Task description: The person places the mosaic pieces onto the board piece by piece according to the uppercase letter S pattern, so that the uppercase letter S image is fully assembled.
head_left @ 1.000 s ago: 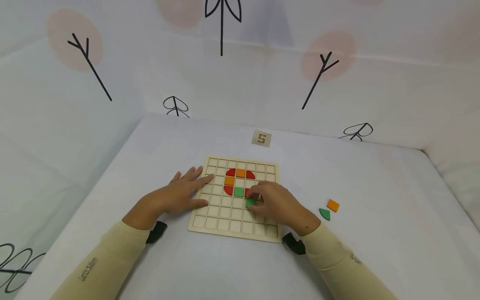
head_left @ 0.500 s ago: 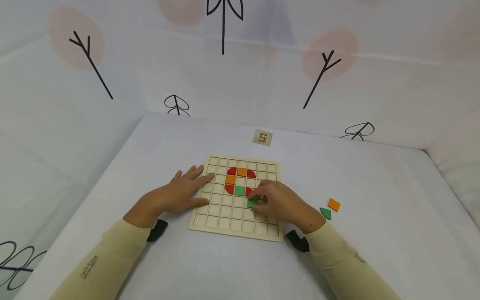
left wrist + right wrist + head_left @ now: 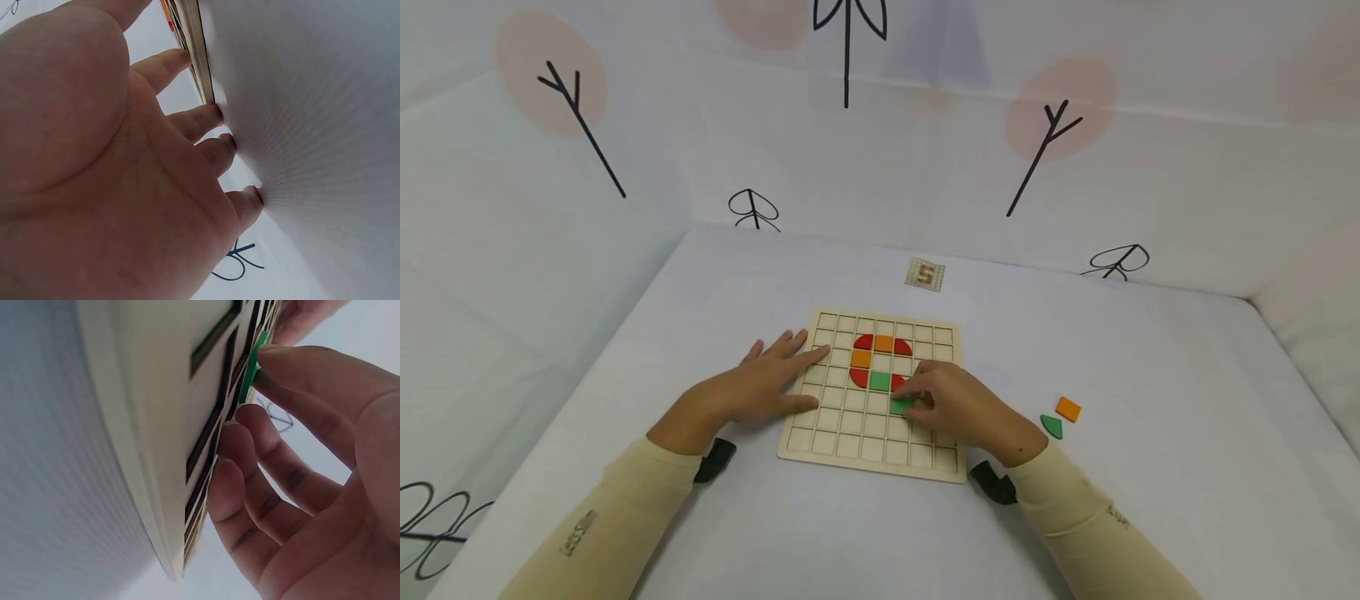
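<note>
A pale wooden grid board (image 3: 872, 469) lies on the white table. My left hand (image 3: 760, 387) spreads its straight fingers across the board's left edge, thumb and index finger on the board, the other fingertips on the cloth beside it. Over the board's right half, my right hand (image 3: 958, 408) pinches a green square tile (image 3: 899, 406) between thumb and index finger. In the right wrist view this green tile (image 3: 252, 367) stands tilted at the grid, with the other fingertips against the board. Red quarter-round tiles (image 3: 859, 378), orange squares (image 3: 861, 358) and another green square (image 3: 880, 381) sit in cells.
To the right of the board lie a loose orange square tile (image 3: 1068, 409) and a green quarter-round tile (image 3: 1052, 427). Behind the board is a small card (image 3: 925, 274) printed with an S-shaped pattern on a grid. Fabric walls with drawn plants enclose the table's back and sides.
The green square tile in my right fingers has shifted very slightly left over the grid. My left hand stays where it was on the board's edge.
</note>
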Available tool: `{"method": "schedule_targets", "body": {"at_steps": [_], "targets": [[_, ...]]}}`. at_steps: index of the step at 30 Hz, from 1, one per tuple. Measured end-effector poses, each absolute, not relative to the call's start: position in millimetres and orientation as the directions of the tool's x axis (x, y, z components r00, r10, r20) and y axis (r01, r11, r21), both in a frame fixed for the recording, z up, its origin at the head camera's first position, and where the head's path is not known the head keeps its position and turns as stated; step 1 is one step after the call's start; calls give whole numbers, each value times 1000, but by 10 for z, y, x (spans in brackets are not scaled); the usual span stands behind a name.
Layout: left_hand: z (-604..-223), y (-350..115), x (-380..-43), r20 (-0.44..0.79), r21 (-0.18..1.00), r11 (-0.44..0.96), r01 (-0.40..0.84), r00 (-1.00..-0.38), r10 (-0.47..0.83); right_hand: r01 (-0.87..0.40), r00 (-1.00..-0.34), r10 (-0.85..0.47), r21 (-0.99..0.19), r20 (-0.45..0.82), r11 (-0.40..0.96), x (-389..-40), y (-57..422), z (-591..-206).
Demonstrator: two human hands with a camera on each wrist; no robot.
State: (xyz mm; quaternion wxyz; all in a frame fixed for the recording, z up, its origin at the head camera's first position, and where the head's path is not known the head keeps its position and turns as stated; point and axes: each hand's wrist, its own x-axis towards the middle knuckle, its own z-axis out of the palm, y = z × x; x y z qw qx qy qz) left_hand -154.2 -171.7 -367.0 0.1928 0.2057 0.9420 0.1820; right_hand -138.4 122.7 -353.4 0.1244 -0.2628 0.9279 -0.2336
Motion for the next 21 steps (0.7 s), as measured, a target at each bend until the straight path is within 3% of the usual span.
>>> {"method": "schedule_targets", "body": {"at_steps": [21], "targets": [[-3664,-1718,-1536,-301,429,850,306,-839,454,-437,-827,-551,-489,-110,755,-1349,1281,-3443]]}}
